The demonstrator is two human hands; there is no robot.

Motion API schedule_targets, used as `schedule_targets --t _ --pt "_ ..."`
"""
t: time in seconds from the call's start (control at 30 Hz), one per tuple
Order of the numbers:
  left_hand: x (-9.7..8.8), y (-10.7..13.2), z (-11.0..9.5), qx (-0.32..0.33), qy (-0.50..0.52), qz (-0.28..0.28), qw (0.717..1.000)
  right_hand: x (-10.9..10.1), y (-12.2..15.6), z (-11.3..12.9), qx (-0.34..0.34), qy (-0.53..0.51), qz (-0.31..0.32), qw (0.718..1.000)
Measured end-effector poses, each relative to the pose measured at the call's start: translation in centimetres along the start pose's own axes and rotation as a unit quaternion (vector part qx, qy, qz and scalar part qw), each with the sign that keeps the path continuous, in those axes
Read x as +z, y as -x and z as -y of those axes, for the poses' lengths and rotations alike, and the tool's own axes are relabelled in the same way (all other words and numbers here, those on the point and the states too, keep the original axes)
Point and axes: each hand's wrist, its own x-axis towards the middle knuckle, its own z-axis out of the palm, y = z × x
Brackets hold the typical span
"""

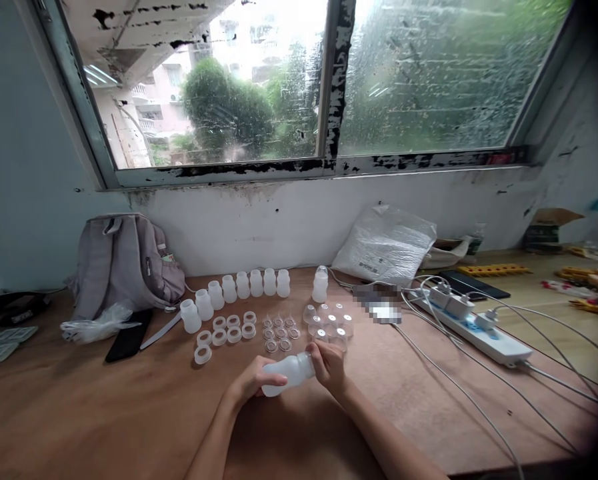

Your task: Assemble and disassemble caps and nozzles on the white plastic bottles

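A frosted white baby bottle (pixel 287 373) lies tilted across the front middle of the table, its neck toward the right. Wrapped round its body is my left hand (pixel 257 381). My right hand (pixel 329 363) is closed at the neck end, gripping the collar ring (pixel 306 365). Just beyond the hands lie several loose white collar rings (pixel 233 335), several clear silicone nipples (pixel 280 332) and several clear dome caps (pixel 331 321). A row of open bottle bodies (pixel 243 285) stands behind them. One capped bottle (pixel 320 285) stands upright apart from the row.
A grey backpack (pixel 116 263), a plastic bag (pixel 99 323) and a black flat object (pixel 129 336) lie at left. On the right are a white power strip (pixel 479 327) with trailing cables, a bubble-wrap pouch (pixel 386 245) and a partly blurred phone-like device (pixel 383 312). Behind is a windowed wall.
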Motion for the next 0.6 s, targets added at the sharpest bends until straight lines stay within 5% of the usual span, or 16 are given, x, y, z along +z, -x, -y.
schedule_targets --t 0.2,0.33,0.47,0.6 --pt "-0.2 0.2 -0.2 -0.033 0.091 0.088 0.991 -0.2 0.4 0.7 -0.046 0.035 0.001 0.998" --pt "-0.8 2.0 0.7 -0.096 0.172 0.127 0.972 -2.4 0.5 1.0 -0.074 0.028 -0.024 0.997" --pt "-3.0 4.9 1.9 -0.102 0.28 0.0 0.955 -6.4 -1.3 -0.7 0.036 0.077 -0.17 0.982" --pt "-4.1 6.0 1.8 -0.023 0.294 -0.088 0.952 -8.8 -3.7 -5.5 0.159 0.131 -0.16 0.965"
